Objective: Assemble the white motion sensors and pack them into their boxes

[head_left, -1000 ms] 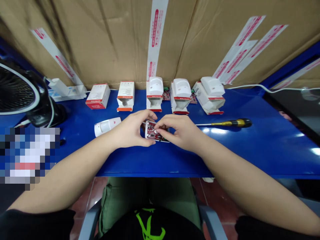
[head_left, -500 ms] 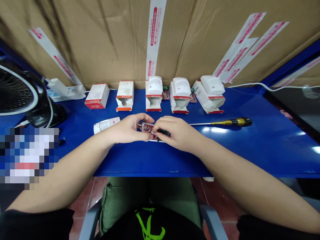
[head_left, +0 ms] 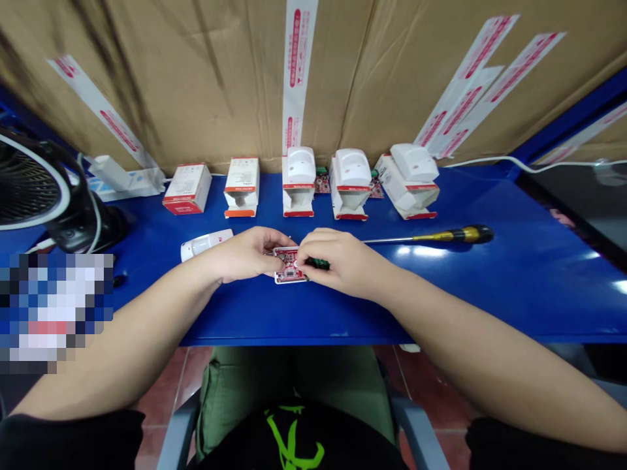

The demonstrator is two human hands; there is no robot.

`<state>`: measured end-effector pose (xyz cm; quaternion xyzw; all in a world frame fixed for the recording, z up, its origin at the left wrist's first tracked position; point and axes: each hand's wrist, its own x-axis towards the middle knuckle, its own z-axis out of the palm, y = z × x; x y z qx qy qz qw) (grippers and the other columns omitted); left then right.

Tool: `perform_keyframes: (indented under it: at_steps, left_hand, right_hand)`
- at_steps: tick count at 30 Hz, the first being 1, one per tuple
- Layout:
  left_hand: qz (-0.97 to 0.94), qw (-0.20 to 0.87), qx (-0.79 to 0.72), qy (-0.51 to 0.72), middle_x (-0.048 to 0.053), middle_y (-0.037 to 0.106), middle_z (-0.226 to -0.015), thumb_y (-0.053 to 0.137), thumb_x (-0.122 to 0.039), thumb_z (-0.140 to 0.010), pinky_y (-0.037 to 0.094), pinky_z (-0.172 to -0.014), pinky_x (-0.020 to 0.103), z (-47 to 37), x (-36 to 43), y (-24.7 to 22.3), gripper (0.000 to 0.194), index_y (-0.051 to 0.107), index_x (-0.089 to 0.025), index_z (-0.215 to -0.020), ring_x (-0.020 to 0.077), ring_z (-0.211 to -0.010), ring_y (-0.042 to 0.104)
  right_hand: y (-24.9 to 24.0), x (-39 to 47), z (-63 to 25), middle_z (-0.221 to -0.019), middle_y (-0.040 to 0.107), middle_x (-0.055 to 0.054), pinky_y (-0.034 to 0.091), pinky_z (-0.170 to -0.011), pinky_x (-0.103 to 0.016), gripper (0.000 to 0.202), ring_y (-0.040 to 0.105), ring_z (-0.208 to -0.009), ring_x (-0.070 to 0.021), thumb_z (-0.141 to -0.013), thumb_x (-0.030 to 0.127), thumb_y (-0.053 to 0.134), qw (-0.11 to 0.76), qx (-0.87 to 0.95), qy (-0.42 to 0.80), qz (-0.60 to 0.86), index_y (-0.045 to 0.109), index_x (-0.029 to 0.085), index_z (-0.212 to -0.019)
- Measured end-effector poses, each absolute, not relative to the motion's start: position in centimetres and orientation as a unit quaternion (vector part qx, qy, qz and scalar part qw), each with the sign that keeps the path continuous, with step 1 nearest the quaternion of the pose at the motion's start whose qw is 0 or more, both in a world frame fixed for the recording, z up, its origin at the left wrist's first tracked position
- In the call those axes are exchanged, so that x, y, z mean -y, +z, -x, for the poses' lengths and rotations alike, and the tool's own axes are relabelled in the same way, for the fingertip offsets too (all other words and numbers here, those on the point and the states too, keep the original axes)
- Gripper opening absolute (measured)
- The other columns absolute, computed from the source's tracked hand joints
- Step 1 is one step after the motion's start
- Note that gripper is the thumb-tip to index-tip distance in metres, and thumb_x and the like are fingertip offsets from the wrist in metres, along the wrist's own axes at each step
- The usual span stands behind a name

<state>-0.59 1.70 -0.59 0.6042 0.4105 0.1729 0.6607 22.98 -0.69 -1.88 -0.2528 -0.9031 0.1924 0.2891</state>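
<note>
A red circuit board (head_left: 290, 274) sits in a shallow white housing (head_left: 277, 281) in front of me, over the blue table. My left hand (head_left: 255, 253) is closed on the housing's left end, thumb on the board's edge. My right hand (head_left: 333, 260) is closed over the right end, its thumb and index finger pinched at a small white round part (head_left: 297, 264) on the board. Exactly what they grip is hidden. A dark green piece (head_left: 321, 263) shows under the right fingers. Just left of my left hand, a white detector cover (head_left: 206, 243) lies on the table.
Small cartons, among them a shut one (head_left: 187, 189), line the back, several with open flaps. White detector covers (head_left: 353, 167) rest on some, with circuit boards (head_left: 322, 183) between. A long screwdriver (head_left: 453, 235) lies right; a fan (head_left: 34, 183) and power strip (head_left: 127, 185) stand left.
My left fingers have shifted back toward the housing's left end, so more of the board's lower left shows. The right hand still pinches at the board, almost in the same place.
</note>
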Motion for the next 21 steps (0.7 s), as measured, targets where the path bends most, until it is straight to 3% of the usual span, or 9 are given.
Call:
perform_keyframes:
  at_steps: [8,14,21]
  left_hand:
    - [-0.616,0.650,-0.409,0.174,0.003,0.082,-0.093,0.076,-0.011,-0.064,0.059,-0.069,0.024,0.6,-1.7,-0.6,0.041,0.081,-0.014,-0.105,0.0146,-0.077,0.073]
    - [-0.598,0.666,-0.409,0.177,0.003,0.081,-0.096,0.076,-0.008,-0.066,0.063,-0.067,0.023,0.5,-1.6,-0.3,0.045,0.078,-0.014,-0.110,0.0144,-0.077,0.076]
    - [-0.610,0.664,-0.408,0.147,0.005,0.079,-0.106,0.086,-0.018,-0.067,0.065,-0.074,0.028,0.8,-1.7,0.1,0.049,0.075,-0.016,-0.115,0.0174,-0.086,0.077]
  right_hand:
    - [-1.7,0.8,-23.2,-0.091,0.075,-0.007,0.055,-0.083,-0.035,0.019,0.068,-0.088,-0.0209,-0.105,0.019,0.059,0.272,0.912,0.170,0.257,0.071,0.020,-0.091]
    - [-1.0,0.7,-23.8,-0.088,0.075,-0.004,0.053,-0.079,-0.032,0.018,0.067,-0.082,-0.0191,-0.105,0.019,0.059,0.311,0.897,0.163,0.267,0.068,0.022,-0.090]
    - [-0.7,0.8,-23.8,-0.088,0.078,-0.003,0.053,-0.075,-0.029,0.013,0.070,-0.079,-0.0165,-0.101,0.019,0.065,0.324,0.879,0.208,0.281,0.074,0.022,-0.093]
